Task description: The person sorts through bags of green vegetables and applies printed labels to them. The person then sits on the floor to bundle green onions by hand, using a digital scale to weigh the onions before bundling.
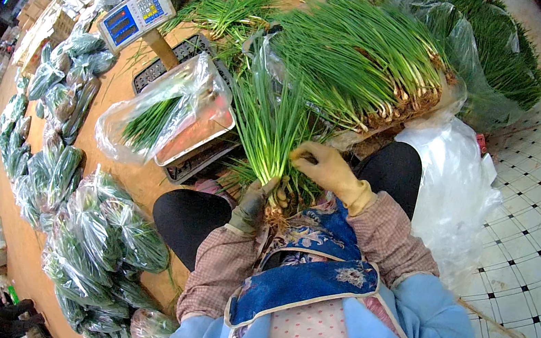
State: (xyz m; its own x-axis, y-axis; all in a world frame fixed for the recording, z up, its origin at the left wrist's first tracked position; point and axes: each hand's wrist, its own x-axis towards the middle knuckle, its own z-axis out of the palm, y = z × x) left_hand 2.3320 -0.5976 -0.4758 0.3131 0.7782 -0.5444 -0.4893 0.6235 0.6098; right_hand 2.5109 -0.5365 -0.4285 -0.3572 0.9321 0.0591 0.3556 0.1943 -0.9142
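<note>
The head view looked steeply down from above the wearer's own torso and faced forward, with the blue jacket (442,324) and apron (297,301) close below it at the bottom of the frame. The left hand (249,209) and right hand (329,170) sat at near range around mid-frame; the scale (138,15), upper left, lay farther off. The wide fisheye darkened the corners and bowed the tiled floor (526,267) at right.

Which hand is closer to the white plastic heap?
Right. The right hand is left of the white plastic heap, with the right knee between; the left hand is farther left, gripping green onions.
</note>
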